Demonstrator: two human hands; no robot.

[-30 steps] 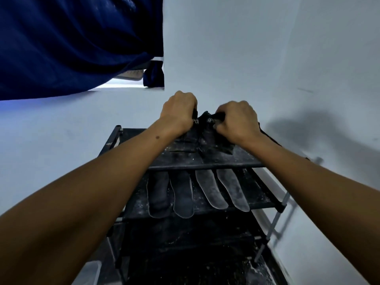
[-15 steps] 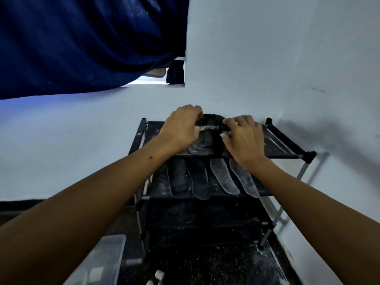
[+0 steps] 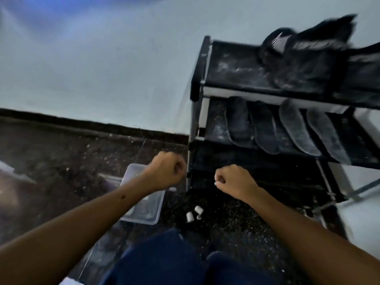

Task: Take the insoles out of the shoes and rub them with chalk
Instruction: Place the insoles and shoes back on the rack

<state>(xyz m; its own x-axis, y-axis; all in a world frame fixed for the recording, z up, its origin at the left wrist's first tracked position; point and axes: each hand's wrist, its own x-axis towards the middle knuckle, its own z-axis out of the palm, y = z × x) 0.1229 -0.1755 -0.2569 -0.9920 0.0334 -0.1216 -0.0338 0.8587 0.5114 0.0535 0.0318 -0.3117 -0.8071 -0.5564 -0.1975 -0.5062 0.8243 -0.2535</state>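
Head view, left to right: dark speckled floor (image 3: 61,161) under a pale wall (image 3: 92,68), with a blurred pale shape at the far left edge, too smeared to name. Clear plastic tub (image 3: 144,210) on the floor near the rack's left foot, partly behind the left forearm. Left hand (image 3: 167,171) raised above the tub, fingers curled into a loose fist, nothing visibly held. Small white chalk pieces (image 3: 193,213) lying together on the floor just below and between the two hands. Right hand (image 3: 232,181) just right of the rack's left post, in front of the lowest tier, fingers (image 3: 219,178) curled tight; a white speck at the fingertips, too small to tell whether nail or something pinched. Black shoe rack (image 3: 200,79) standing against the wall, dusted white. Black shoes (image 3: 298,52) blurred, sitting on the top shelf toward its right end. Four insoles (image 3: 265,128) laid side by side on the middle shelf, toes overhanging its front edge, the right two paler with dust. Blue trouser knees (image 3: 164,260) at the bottom edge.
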